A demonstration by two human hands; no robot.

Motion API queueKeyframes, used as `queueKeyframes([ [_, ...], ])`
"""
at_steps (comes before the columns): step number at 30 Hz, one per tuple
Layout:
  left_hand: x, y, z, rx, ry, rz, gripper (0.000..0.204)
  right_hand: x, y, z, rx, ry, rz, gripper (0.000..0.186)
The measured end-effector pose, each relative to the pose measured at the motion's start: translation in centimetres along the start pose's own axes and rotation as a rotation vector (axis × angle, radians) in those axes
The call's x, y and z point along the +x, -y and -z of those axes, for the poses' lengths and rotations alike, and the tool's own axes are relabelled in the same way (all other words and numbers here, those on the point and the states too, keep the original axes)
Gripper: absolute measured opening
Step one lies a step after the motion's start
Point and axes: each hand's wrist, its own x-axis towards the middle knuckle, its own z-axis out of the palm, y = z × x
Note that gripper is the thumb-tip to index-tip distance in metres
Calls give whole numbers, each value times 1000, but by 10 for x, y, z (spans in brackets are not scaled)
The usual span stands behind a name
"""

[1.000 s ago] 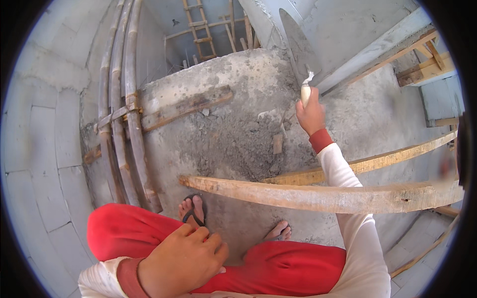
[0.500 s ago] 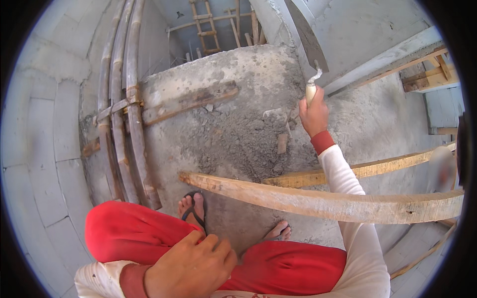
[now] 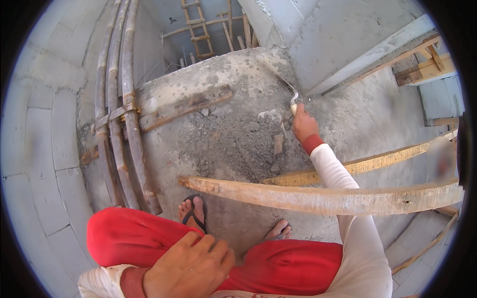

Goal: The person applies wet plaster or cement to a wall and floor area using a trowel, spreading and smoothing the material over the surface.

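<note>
My right hand (image 3: 304, 125) is closed round the pale handle of a trowel (image 3: 294, 100), held out past the right side of a heap of wet grey mortar (image 3: 233, 144). The trowel's long blade appears nearly edge-on and points away to the upper left, low over the rough floor; whether it touches cannot be told. Over my lap, my left hand (image 3: 189, 265) has its back up and its fingers loosely bent and slightly apart. Nothing shows in it, though its fingertips are partly hidden. In the mortar lie a flat grey piece (image 3: 269, 115) and a small wooden piece (image 3: 278, 144).
A thick timber (image 3: 318, 197) crosses in front of my feet, with another timber (image 3: 367, 168) behind it. Bamboo poles (image 3: 115, 99) lean at the left, tied together. Beyond the mortar are a plank (image 3: 186, 107), a floor edge and a ladder (image 3: 198, 27). A grey wall corner (image 3: 298, 54) stands ahead.
My right hand has drawn slightly nearer and left, and the trowel has swung down from in front of the wall, turning its blade edge-on. My left hand has barely moved.
</note>
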Motion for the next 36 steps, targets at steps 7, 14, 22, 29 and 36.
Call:
queueKeyframes([
  [7, -6, -2, -1, 3, -17, 4, 33, -20, 53, 34, 132, -151, 247, 29],
  [14, -5, -6, -2, 24, 11, -3, 35, -5, -5, 12, -12, 42, -69, 40],
  [22, -8, -7, -5, 41, -50, -2, 36, -25, 6, 20, 96, -34, 57, 43],
  [29, -15, -11, -5, 50, -40, 1, 37, -25, 37, 41, 300, -149, -25, 42],
  [36, -16, -19, -8, 66, -74, -28, 36, -12, -12, 5, 258, -74, -77, 46],
])
